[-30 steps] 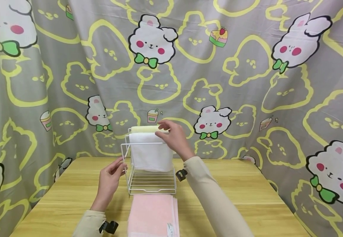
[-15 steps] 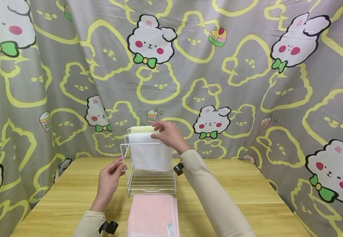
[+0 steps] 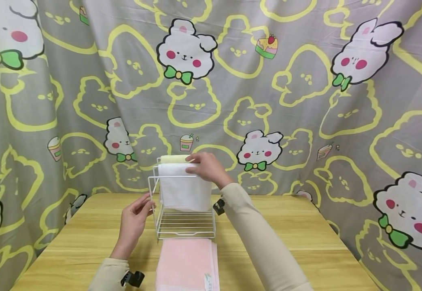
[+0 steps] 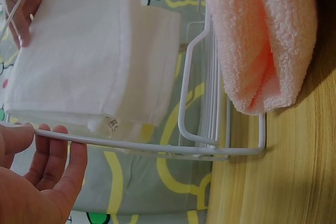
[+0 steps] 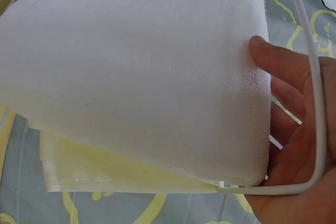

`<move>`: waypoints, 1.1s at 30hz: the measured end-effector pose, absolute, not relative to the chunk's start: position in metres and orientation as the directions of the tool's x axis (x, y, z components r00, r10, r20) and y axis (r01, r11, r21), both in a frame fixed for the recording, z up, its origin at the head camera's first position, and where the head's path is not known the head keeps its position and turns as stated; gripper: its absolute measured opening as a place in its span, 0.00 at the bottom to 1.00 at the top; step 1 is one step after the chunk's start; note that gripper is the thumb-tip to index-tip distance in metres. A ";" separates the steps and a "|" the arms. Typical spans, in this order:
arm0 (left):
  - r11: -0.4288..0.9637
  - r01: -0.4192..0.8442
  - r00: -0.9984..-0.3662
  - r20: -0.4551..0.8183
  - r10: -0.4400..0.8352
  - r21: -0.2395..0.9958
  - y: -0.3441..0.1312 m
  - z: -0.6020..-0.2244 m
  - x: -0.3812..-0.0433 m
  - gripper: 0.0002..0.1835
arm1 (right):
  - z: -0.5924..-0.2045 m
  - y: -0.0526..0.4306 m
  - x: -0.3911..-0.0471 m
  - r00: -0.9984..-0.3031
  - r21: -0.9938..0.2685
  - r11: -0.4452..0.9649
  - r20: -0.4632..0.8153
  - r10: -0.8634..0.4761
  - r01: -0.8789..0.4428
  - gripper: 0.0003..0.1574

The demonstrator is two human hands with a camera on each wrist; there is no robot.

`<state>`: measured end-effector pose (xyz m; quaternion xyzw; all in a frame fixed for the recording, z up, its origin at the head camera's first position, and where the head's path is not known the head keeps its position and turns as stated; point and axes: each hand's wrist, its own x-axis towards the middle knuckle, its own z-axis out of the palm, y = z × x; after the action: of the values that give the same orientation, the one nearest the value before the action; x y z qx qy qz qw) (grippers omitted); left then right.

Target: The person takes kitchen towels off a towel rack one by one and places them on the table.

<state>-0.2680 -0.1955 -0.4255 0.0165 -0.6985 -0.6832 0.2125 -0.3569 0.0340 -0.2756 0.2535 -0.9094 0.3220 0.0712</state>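
Note:
A white wire rack [image 3: 172,177] stands on the table, and a folded white towel [image 3: 183,194] hangs over one of its upper bars. Behind it, a folded yellow towel [image 3: 172,159] hangs from a farther bar. My right hand [image 3: 208,166] holds the white towel at its top edge. In the right wrist view the thumb [image 5: 278,59] lies on the front face and the fingers are behind, partly hidden. My left hand [image 4: 44,177] pinches the rack's left side wire, thumb on one side and fingertips on the other. A folded pink towel [image 3: 185,262] lies in front of the rack.
The wooden table [image 3: 276,234] extends on both sides of the rack. A grey curtain [image 3: 229,93] with rabbit prints hangs behind it. The rack's wire bottom shelf [image 3: 185,233] is below the hanging towels.
My right hand has moved a little left along the white towel's top edge, then slightly down, with its thumb now against the towel. My left hand stays on the rack.

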 end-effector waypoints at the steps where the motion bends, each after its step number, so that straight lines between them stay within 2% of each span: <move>1: 0.066 0.267 -0.909 0.274 -0.314 0.961 -0.196 -0.425 -0.268 0.19 | -0.276 0.034 -0.357 -0.861 -0.548 0.665 0.293 -0.415 -0.507 0.21; 8: 0.071 0.268 -0.910 0.276 -0.308 0.961 -0.197 -0.425 -0.267 0.20 | -0.280 0.032 -0.358 -0.862 -0.569 0.647 0.315 -0.398 -0.507 0.16; 19: 0.073 0.269 -0.911 0.278 -0.305 0.960 -0.197 -0.425 -0.267 0.20 | -0.284 0.033 -0.356 -0.864 -0.611 0.612 0.370 -0.341 -0.503 0.15; 33: 0.055 0.272 -0.908 0.275 -0.317 0.961 -0.195 -0.425 -0.267 0.20 | -0.287 0.034 -0.355 -0.818 -0.630 0.528 0.498 -0.288 -0.569 0.13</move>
<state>-0.2667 -0.1953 -0.4246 0.0161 -0.6940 -0.6871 0.2143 -0.3549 0.0339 -0.2873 0.2499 -0.8576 0.4165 0.1691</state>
